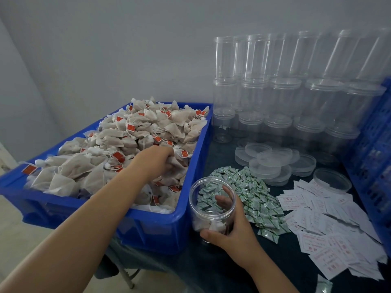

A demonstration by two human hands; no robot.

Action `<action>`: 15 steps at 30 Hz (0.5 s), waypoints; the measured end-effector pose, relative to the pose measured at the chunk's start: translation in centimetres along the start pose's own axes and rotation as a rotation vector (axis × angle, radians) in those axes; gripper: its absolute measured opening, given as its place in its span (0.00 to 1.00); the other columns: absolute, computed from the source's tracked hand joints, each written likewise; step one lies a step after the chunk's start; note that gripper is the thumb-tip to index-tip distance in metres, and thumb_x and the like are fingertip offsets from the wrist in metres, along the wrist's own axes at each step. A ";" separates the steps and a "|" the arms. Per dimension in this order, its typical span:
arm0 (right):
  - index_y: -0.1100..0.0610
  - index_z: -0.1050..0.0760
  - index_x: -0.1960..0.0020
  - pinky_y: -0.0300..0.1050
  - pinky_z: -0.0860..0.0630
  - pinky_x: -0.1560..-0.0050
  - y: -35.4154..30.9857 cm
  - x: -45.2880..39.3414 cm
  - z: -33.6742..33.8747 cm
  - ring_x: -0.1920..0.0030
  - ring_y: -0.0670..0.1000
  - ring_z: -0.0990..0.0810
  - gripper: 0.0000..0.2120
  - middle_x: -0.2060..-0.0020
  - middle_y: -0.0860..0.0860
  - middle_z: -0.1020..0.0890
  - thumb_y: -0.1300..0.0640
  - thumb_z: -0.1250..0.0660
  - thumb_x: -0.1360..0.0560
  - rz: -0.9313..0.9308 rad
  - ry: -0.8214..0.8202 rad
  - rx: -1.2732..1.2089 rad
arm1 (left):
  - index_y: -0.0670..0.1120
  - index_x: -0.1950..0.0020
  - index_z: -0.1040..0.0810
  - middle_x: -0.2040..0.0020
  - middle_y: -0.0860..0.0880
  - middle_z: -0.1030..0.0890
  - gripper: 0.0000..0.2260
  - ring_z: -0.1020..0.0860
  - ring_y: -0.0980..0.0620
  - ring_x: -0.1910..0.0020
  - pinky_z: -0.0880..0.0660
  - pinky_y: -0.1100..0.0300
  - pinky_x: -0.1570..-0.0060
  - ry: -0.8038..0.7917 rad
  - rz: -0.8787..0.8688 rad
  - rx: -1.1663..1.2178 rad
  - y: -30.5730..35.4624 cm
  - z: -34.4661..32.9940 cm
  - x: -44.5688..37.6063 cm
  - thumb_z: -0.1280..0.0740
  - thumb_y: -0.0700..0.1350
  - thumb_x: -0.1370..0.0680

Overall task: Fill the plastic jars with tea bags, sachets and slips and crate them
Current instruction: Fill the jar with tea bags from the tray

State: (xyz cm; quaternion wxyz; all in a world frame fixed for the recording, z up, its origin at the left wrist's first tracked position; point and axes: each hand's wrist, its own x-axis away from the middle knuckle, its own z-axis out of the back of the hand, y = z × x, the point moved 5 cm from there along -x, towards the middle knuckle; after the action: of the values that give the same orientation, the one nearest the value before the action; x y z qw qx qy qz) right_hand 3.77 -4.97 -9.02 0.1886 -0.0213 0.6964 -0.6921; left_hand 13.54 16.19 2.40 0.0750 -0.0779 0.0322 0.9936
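A clear jar (212, 205) is held upright on the tabletop (275, 269) by the right hand (230, 227), whose thumb and fingers (221, 200) are wrapped round its lower wall; the fingers can be seen through the plastic on the far side. Only a few tea bags lie in its bottom, so filling is judged to be at an early stage.

The left hand (157, 160) is reached into the blue bin (163, 227), and its fingers are curled down around tea bags (118, 144) near the bin's right wall. How many bags are gripped cannot be told.

The coming move is judged to turn on one relation: the jar's open mouth lies to the right of, and nearer the person than, the left hand, just beyond the bin's right wall. The jar's long axis stands vertical, so the bags would have to be lifted over that wall and dropped from above. The left hand is the nearer one to the heap; the right is taken up with steadying the jar.

The bin's near right corner stands just beside the jar, perhaps touching it, leaving little room there. Room is open above the mouth. To the right, green-and-white sachets (249, 191) lie close against the jar, with white slips (330, 225) farther right, lids (273, 163) behind, empty jars (285, 92) stacked at the wall, and a blue crate (374, 149) at the right edge.
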 end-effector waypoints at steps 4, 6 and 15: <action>0.19 0.37 0.38 0.31 0.23 0.50 0.0 0.0 0.1 0.38 0.31 0.27 0.46 0.32 0.42 0.30 0.47 0.17 0.45 -0.005 -0.002 0.003 | 0.51 0.56 0.29 0.60 0.52 0.25 0.04 0.24 0.49 0.58 0.30 0.56 0.61 0.125 -0.013 0.082 -0.1 0.8 0.1 0.35 0.47 0.24; 0.19 0.37 0.38 0.31 0.23 0.50 0.0 -0.1 0.1 0.38 0.31 0.27 0.46 0.32 0.42 0.30 0.47 0.17 0.45 -0.009 -0.004 0.004 | 0.50 0.54 0.27 0.61 0.53 0.24 0.04 0.25 0.50 0.59 0.27 0.55 0.60 0.191 -0.010 0.150 -0.2 1.3 0.2 0.33 0.48 0.24; 0.24 0.38 0.33 0.28 0.25 0.48 0.0 -0.2 0.1 0.37 0.29 0.29 0.48 0.32 0.40 0.30 0.46 0.17 0.45 -0.026 -0.004 0.010 | 0.56 0.57 0.24 0.61 0.56 0.21 0.05 0.23 0.57 0.62 0.26 0.64 0.63 0.316 -0.076 0.577 1.0 5.4 1.3 0.29 0.49 0.28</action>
State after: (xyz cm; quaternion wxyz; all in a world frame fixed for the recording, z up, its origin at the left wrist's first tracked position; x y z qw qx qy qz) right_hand 4.01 -4.98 -8.99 0.1811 -0.0307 0.6922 -0.6980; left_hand 11.33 15.80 7.53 0.1253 -0.2078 0.3204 0.9157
